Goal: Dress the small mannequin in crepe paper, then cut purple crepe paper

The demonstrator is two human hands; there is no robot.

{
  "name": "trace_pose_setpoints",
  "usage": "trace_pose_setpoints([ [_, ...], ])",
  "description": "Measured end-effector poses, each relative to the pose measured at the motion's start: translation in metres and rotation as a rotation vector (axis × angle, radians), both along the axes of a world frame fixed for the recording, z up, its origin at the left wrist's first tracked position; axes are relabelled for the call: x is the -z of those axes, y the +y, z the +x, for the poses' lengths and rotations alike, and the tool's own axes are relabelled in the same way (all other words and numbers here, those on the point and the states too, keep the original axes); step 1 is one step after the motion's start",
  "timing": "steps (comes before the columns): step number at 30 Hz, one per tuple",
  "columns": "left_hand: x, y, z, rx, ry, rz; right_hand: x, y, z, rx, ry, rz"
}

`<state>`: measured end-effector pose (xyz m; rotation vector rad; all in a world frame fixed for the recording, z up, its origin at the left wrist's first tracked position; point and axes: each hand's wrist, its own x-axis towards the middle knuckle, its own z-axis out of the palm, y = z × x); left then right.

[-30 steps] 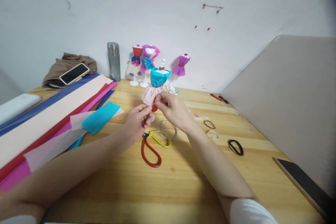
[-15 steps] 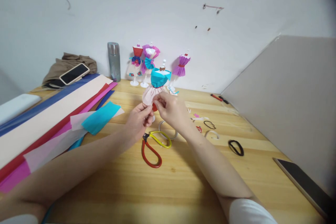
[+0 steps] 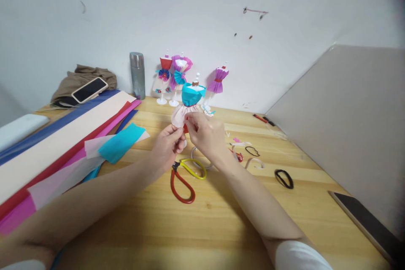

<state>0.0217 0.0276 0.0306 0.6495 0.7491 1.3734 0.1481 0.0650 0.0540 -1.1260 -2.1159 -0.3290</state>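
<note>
A small dress-form mannequin stands before me in a teal paper top [image 3: 191,95] and a gathered pale pink paper skirt [image 3: 179,115]. My left hand [image 3: 167,145] is closed, thumb and fingers pinching the skirt's lower edge. My right hand [image 3: 207,133] is closed in a pinch at the skirt's front; a speck of red shows at its fingertips, too small to name. Between the hands, a piece of red paper [image 3: 185,128] shows below the skirt. Scissors [image 3: 183,181] with one red and one yellow handle lie below my hands, their blades hidden under my left hand.
Several dressed mannequins, one in a purple dress [image 3: 218,80], stand by the wall near a thermos [image 3: 137,76]. Coloured paper sheets [image 3: 63,143] cover the left side, with a phone [image 3: 90,90] behind. Rightward lie black bands [image 3: 284,178], red scraps, a marker [image 3: 260,118] and a tablet-like device [image 3: 363,223].
My right hand has shifted slightly, and a red speck now shows at its fingertips. My left hand keeps its pinch on the skirt; the view has tilted a little.
</note>
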Motion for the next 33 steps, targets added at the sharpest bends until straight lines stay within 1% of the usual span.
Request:
trace_pose_setpoints([
  [5,0.002,-0.001,0.001,0.004,-0.004,-0.015,-0.005,0.002,0.005,-0.102,0.201,0.042],
  [8,0.002,-0.001,0.001,-0.002,-0.009,-0.028,-0.010,-0.002,0.012,-0.148,0.229,0.030],
  [10,0.002,0.000,0.001,-0.004,-0.013,-0.027,-0.013,-0.006,0.016,-0.170,0.161,-0.012],
  [14,0.005,0.002,0.000,0.007,-0.015,-0.004,-0.016,-0.016,0.022,-0.154,-0.120,-0.135],
  [17,0.007,0.004,0.000,-0.008,-0.018,0.012,-0.015,-0.019,0.021,-0.084,-0.260,-0.157],
  [22,0.006,0.004,-0.001,-0.023,0.025,0.000,-0.008,-0.016,0.011,0.072,-0.348,-0.124],
  [24,0.006,0.003,-0.001,-0.026,0.037,-0.005,-0.003,-0.015,0.009,0.109,-0.334,-0.075],
  [26,0.005,0.003,-0.002,-0.034,0.035,-0.006,0.001,-0.013,0.009,0.108,-0.306,-0.016],
  [30,0.005,0.003,-0.002,-0.021,0.014,0.006,0.006,-0.013,0.011,0.033,-0.212,0.040],
  [33,0.004,0.003,-0.001,-0.012,0.003,0.018,0.005,-0.015,0.012,-0.018,-0.113,0.022],
])
